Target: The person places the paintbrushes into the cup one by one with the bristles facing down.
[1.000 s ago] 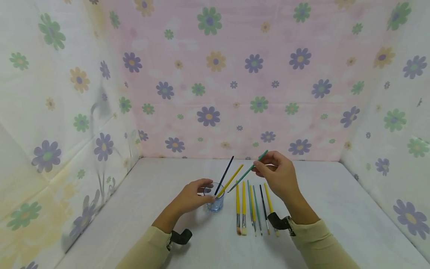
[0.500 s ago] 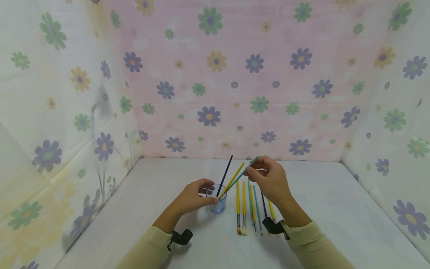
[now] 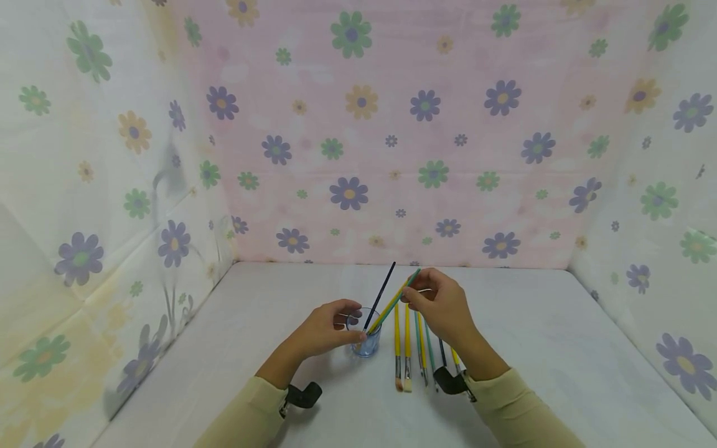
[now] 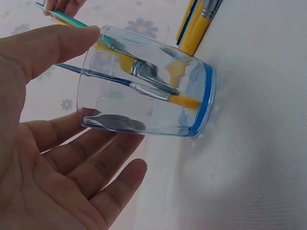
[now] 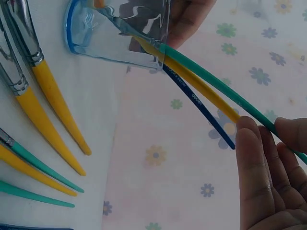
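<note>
A clear glass (image 3: 366, 350) with a blue-ringed base stands on the white table. My left hand (image 3: 327, 328) holds it from the left, thumb on the near side and fingertips on the far side. Inside lean a dark blue paintbrush (image 5: 199, 105) and a yellow paintbrush (image 5: 206, 91), bristles down. My right hand (image 3: 442, 308) pinches a green paintbrush (image 5: 225, 88) near the top of its handle. Its metal ferrule end is down inside the glass, alongside the yellow handle. In the left wrist view, the brush heads (image 4: 184, 101) show through the glass wall.
Several more paintbrushes (image 3: 407, 348) lie side by side on the table (image 3: 269, 410), right of the glass, with yellow, green and dark handles. My right forearm partly covers some of them. Flowered cloth walls (image 3: 347, 230) enclose the back and sides.
My right hand has moved left and down, bringing the green paintbrush from beside the glass into it. The glass has shifted slightly right with my left hand. The dark blue brush leans further right.
</note>
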### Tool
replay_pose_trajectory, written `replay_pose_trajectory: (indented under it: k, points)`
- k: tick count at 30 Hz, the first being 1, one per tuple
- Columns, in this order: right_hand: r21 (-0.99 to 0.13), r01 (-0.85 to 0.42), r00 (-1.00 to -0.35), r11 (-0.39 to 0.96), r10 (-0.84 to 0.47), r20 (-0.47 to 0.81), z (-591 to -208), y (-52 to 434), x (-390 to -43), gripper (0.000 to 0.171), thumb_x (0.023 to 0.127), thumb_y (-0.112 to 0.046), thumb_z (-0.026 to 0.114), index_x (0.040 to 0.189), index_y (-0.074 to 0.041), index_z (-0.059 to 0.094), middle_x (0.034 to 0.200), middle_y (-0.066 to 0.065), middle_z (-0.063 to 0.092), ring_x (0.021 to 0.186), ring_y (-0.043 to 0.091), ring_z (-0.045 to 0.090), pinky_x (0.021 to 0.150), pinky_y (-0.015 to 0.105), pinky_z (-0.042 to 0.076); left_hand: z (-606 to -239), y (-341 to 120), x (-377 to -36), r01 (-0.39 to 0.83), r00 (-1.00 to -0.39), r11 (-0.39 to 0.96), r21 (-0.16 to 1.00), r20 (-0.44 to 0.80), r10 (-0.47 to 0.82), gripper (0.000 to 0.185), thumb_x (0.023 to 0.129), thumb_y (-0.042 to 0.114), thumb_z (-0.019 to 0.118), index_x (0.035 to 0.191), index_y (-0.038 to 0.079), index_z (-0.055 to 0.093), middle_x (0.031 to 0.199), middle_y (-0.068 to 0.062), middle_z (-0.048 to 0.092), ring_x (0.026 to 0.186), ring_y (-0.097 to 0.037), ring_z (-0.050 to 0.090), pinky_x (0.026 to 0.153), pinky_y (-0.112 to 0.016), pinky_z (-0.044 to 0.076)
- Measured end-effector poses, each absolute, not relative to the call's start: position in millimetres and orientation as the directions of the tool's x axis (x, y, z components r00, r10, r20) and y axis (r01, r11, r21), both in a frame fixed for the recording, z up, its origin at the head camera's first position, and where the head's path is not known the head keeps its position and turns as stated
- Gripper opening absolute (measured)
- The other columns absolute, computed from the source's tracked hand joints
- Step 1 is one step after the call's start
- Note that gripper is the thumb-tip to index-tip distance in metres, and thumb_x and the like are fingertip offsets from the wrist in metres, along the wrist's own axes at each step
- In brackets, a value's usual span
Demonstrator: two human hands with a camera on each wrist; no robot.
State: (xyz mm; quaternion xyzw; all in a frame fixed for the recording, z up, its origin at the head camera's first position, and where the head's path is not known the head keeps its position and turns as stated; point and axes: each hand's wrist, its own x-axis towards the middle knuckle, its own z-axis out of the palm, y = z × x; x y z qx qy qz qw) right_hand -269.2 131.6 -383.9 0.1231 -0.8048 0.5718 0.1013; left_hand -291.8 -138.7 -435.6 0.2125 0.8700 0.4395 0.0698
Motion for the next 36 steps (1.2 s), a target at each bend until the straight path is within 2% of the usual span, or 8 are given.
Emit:
replay_pose_trajectory:
  k: [3, 6, 15, 21, 29, 36]
  points:
    - [-0.888, -0.304, -0.952, 0.345, -0.079, 0.295, -388, 130, -271, 0.016, 0.098, -0.022, 0.073, 0.110, -0.015, 0.066, 0.101, 0.004, 0.074, 0.088, 0.017, 0.075, 0.077, 0.028, 0.063, -437, -139, -292, 0.313, -0.897, 0.521, 0.794, 0.067, 0.436, 0.067, 0.087, 0.041, 0.082, 0.142, 0.013, 0.058, 0.138, -0.011, 0.066, 0.125, -0.026, 0.065, 0.109, -0.050, 0.051]
    - [-0.884, -0.296, -0.954, 0.361, -0.075, 0.289, -391, 129, -273, 0.016, 0.098, -0.022, 0.073, 0.110, -0.014, 0.067, 0.101, 0.004, 0.074, 0.087, 0.016, 0.075, 0.077, 0.030, 0.064, -437, -139, -293, 0.318, -0.895, 0.521, 0.792, 0.070, 0.440, 0.068, 0.087, 0.041, 0.082, 0.143, 0.011, 0.057, 0.138, -0.011, 0.066, 0.124, -0.026, 0.065, 0.109, -0.050, 0.051]
    - [-0.880, -0.260, -0.965, 0.398, -0.067, 0.254, -397, 124, -274, 0.015, 0.098, -0.023, 0.074, 0.109, -0.016, 0.066, 0.098, 0.000, 0.075, 0.084, 0.016, 0.074, 0.076, 0.034, 0.064, -436, -139, -292, 0.318, -0.895, 0.520, 0.793, 0.070, 0.440, 0.068, 0.088, 0.041, 0.081, 0.144, 0.011, 0.057, 0.139, -0.011, 0.066, 0.125, -0.026, 0.065, 0.109, -0.049, 0.051]
    - [-0.888, -0.238, -0.971, 0.394, -0.073, 0.227, -400, 121, -276, 0.015, 0.098, -0.023, 0.074, 0.108, -0.015, 0.066, 0.101, 0.003, 0.075, 0.084, 0.016, 0.074, 0.078, 0.039, 0.064, -435, -138, -291, 0.311, -0.897, 0.516, 0.798, 0.066, 0.438, 0.068, 0.088, 0.040, 0.082, 0.144, 0.012, 0.056, 0.138, -0.010, 0.066, 0.125, -0.025, 0.065, 0.110, -0.049, 0.051]
    - [-0.882, -0.231, -0.973, 0.412, -0.093, 0.211, -405, 119, -276, 0.015, 0.097, -0.021, 0.074, 0.108, -0.014, 0.067, 0.097, 0.001, 0.073, 0.083, 0.015, 0.074, 0.075, 0.034, 0.063, -435, -137, -290, 0.300, -0.907, 0.529, 0.794, 0.065, 0.416, 0.068, 0.087, 0.041, 0.083, 0.143, 0.013, 0.057, 0.137, -0.010, 0.066, 0.124, -0.026, 0.064, 0.109, -0.049, 0.051]
    - [-0.877, -0.237, -0.972, 0.418, -0.100, 0.215, -406, 120, -277, 0.019, 0.097, -0.022, 0.074, 0.112, -0.013, 0.067, 0.098, 0.001, 0.073, 0.085, 0.017, 0.075, 0.077, 0.039, 0.064, -437, -135, -290, 0.283, -0.923, 0.552, 0.784, 0.066, 0.380, 0.069, 0.085, 0.045, 0.084, 0.141, 0.016, 0.057, 0.134, -0.009, 0.067, 0.121, -0.025, 0.064, 0.108, -0.048, 0.052]
